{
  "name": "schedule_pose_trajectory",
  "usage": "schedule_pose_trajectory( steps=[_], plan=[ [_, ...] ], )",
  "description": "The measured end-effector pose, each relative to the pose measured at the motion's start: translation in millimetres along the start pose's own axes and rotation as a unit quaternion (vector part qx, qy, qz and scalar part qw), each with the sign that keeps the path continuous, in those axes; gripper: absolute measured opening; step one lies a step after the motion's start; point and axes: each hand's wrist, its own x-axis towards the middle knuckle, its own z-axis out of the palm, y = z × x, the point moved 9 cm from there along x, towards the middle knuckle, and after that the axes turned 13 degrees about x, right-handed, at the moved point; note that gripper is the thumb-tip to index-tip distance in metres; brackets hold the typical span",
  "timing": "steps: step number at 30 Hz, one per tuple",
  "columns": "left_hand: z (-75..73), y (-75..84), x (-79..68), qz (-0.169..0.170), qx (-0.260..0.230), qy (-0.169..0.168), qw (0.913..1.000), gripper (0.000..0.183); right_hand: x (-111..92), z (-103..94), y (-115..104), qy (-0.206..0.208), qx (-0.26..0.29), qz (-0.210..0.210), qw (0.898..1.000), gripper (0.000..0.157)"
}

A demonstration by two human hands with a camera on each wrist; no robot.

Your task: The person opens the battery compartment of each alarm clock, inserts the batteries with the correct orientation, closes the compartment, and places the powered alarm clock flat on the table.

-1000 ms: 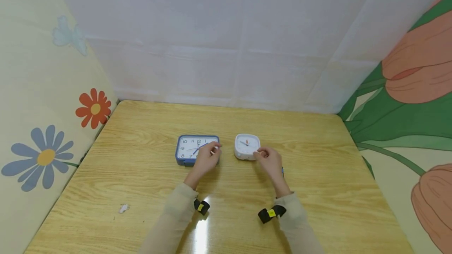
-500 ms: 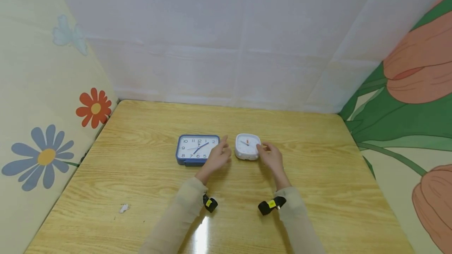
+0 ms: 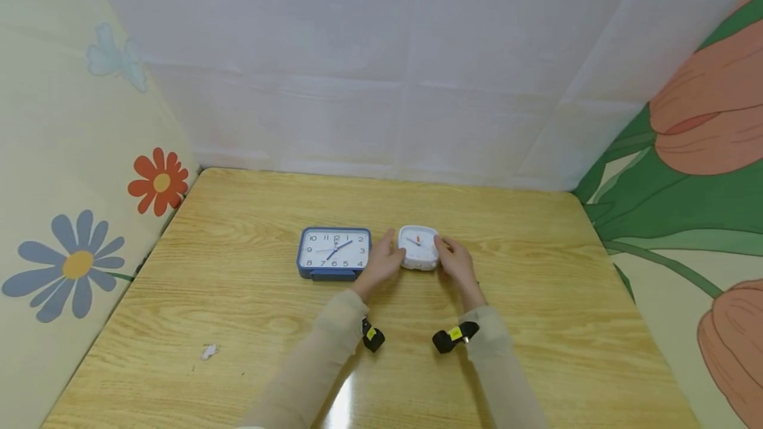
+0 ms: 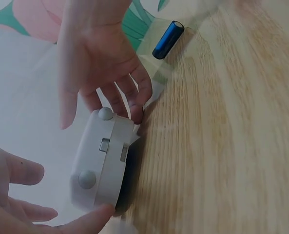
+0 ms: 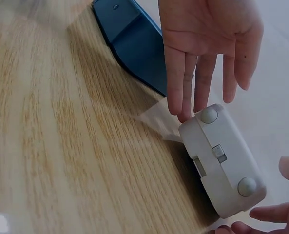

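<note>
Looking down at the wooden table (image 3: 250, 253), we find the white clock (image 3: 419, 254) near its middle, dial turned up towards the head camera, with the left hand (image 3: 383, 265) and the right hand (image 3: 455, 261) on either side of it. The left fingers are straight and spread wide, their tips at or just beside the casing. The right fingers are extended and loosely bent along the opposite side, without a clenched grip; we cannot tell how firmly either hand touches. We judge the step in hand to be steadying or taking hold of this clock, and the next move would call for even pressure from both sides, clear of the small switch (image 5: 219, 152). As for writing, the blue clock (image 3: 334, 258), just left of the left hand, shows the numerals 1 to 12, though 12 is partly blurred; any brand there is too small for us. We can make out no numerals on the white dial, nor words on the yellow label (image 3: 456, 333) at the right wrist or the blue battery (image 4: 168, 41).
</note>
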Motion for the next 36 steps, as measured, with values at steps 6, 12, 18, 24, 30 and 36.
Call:
schedule_pose_trajectory(
  steps=[6, 12, 18, 24, 30, 36],
  plan=[
    [4.4, -0.6, 4.7, -0.019, -0.002, 0.028, 0.9994, 0.052, 4.4, 4.8, 3.3, -0.019, 0.012, 0.025, 0.999, 0.058],
    [6.9, 4.4, 4.6, 0.018, 0.05, 0.058, 0.9969, 0.044, 4.3, 8.0, 3.8, -0.024, 0.062, 0.029, 0.997, 0.049],
    [5.5, 5.1, 2.8, 0.036, 0.081, 0.084, 0.9925, 0.048, 2.9, 8.9, 2.6, -0.024, 0.106, 0.01, 0.994, 0.041],
    [6.6, 5.1, 1.5, 0.035, 0.071, 0.087, 0.993, 0.045, 2.9, 6.2, 2.9, -0.013, 0.116, 0.006, 0.993, 0.044],
    [8.8, 1.1, 1.2, 0.012, 0.064, 0.076, 0.995, 0.043, 2.1, 4.4, 0.0, -0.001, 0.12, 0.004, 0.993, 0.048],
    [13.8, -2.4, 1.5, 0.005, 0.046, 0.068, 0.9966, 0.045, -0.2, 1.8, -5.1, 0.001, 0.09, -0.01, 0.996, 0.049]
  ],
)
